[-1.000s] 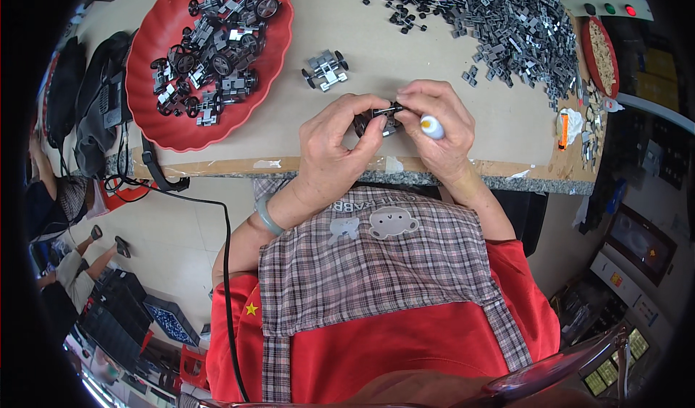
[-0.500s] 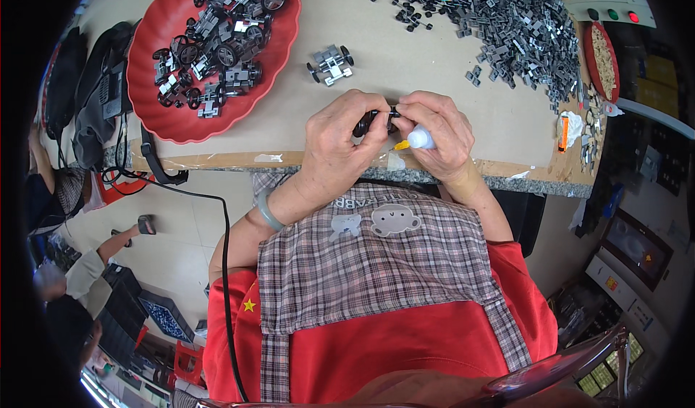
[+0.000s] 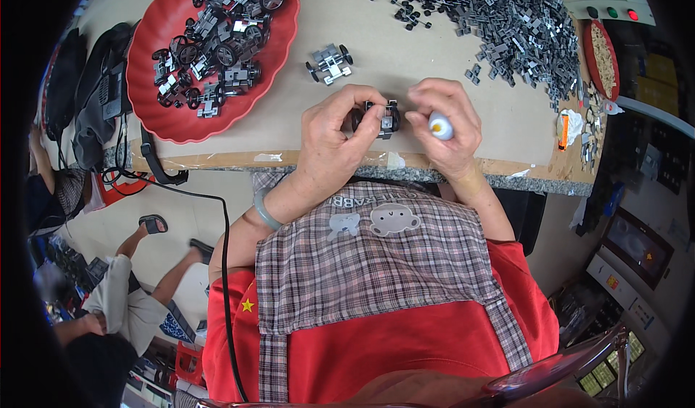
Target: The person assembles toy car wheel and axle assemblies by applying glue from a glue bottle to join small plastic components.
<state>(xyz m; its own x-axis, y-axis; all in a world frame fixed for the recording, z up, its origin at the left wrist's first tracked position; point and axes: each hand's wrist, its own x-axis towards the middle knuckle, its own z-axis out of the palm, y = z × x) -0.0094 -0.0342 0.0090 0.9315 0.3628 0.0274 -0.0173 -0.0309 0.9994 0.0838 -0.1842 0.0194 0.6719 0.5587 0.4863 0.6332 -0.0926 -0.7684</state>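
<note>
Between the thumb and fingers of my left hand (image 3: 337, 129), a small toy car chassis (image 3: 389, 120) with black wheels is pinched just above the table, near its front edge. My left fingers cover part of it. To the right, my right hand (image 3: 457, 140) is curled around a small white squeeze bottle (image 3: 441, 126), whose yellow tip points up. The right fingertips are a little apart from the chassis. Beyond my left hand, a grey-and-black wheeled chassis (image 3: 330, 65) lies alone on the table.
A red scalloped basin (image 3: 284, 42) at the left holds several wheeled chassis. At the far right spreads a heap of small grey parts (image 3: 517, 28), beside black wheel axles (image 3: 409, 17). A red dish (image 3: 599, 39) stands at the right edge. A black cable (image 3: 226, 263) hangs at the left.
My right hand has drawn away from the chassis to the right, and the bottle's tip has swung from pointing left to pointing up. The chassis has turned. A person at the lower left has moved.
</note>
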